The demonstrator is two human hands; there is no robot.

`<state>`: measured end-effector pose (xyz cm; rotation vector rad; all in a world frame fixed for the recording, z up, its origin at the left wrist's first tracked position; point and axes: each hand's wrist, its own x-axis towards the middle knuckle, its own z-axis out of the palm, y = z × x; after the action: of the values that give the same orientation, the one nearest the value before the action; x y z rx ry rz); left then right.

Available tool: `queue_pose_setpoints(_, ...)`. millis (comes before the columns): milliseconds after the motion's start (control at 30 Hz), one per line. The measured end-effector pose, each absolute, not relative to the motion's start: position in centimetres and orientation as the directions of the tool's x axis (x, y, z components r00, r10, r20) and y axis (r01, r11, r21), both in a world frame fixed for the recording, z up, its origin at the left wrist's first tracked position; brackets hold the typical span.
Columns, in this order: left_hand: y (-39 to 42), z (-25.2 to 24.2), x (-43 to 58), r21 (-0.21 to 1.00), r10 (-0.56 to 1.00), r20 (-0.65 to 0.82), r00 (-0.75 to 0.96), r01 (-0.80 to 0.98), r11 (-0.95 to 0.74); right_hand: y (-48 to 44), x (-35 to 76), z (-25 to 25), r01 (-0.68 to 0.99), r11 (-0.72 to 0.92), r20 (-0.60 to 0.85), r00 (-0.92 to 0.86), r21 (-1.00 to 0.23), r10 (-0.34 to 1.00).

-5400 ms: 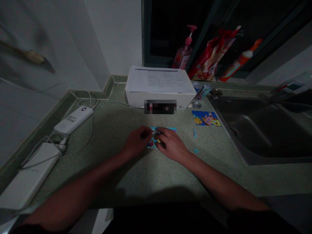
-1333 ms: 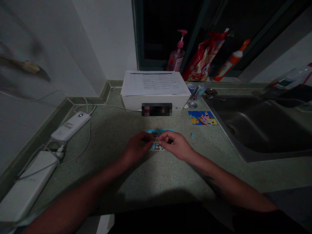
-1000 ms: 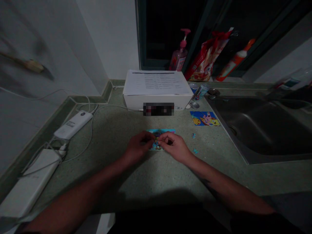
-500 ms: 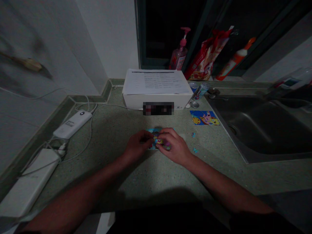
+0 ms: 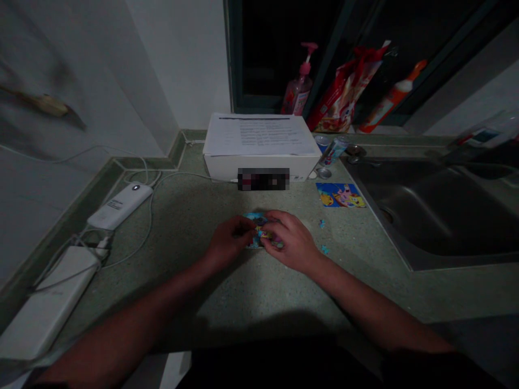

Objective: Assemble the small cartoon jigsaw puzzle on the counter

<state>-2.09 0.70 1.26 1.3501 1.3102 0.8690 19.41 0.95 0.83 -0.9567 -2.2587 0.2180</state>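
A small, colourful jigsaw puzzle (image 5: 254, 215) lies flat on the counter, largely covered by my hands. My left hand (image 5: 227, 241) comes from the left, its thumb and forefinger pinched together at the puzzle's middle. From the right, my right hand (image 5: 294, 241) curls over the puzzle, fingertips closed around a small yellow-and-blue puzzle piece (image 5: 265, 234). The exact contact under the fingers is hard to see in the dim light. Two loose blue puzzle pieces, an upper puzzle piece (image 5: 321, 223) and a lower puzzle piece (image 5: 325, 249), lie right of my right hand.
A cartoon picture card (image 5: 340, 195) lies by the sink (image 5: 446, 216). Behind the puzzle stands a white box (image 5: 219, 165) with a printed sheet (image 5: 263, 135) on top. Cans (image 5: 334, 151) stand beside it. A power bank (image 5: 120, 205), cables and a power strip (image 5: 52, 297) occupy the left.
My right hand's fingertips have shifted very slightly right, and a bit more of the puzzle shows between the hands. My left hand stays nearly still.
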Motion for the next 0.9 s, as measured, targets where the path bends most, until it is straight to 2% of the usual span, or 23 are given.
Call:
queue_pose_setpoints(233, 1.0, 1.8, -2.3, 0.950, 0.993, -0.097, 0.066, 0.302, 0.073, 3.6, 22.0, -0.3, 0.633, 0.580, 0.436, -0.390, -0.514, 0.811)
queue_pose_setpoints(500, 0.9, 1.6, -2.3, 0.945, 0.994, -0.091, 0.059, 0.320, 0.067, 5.0, 22.7, -1.8, 0.681, 0.534, 0.323, -0.425, -0.501, 0.846)
queue_pose_setpoints(900, 1.0, 1.4, -2.4, 0.951, 0.994, -0.094, 0.062, 0.299, 0.072, 5.1, 22.4, -2.1, 0.709, 0.530, 0.287, -0.446, -0.465, 0.848)
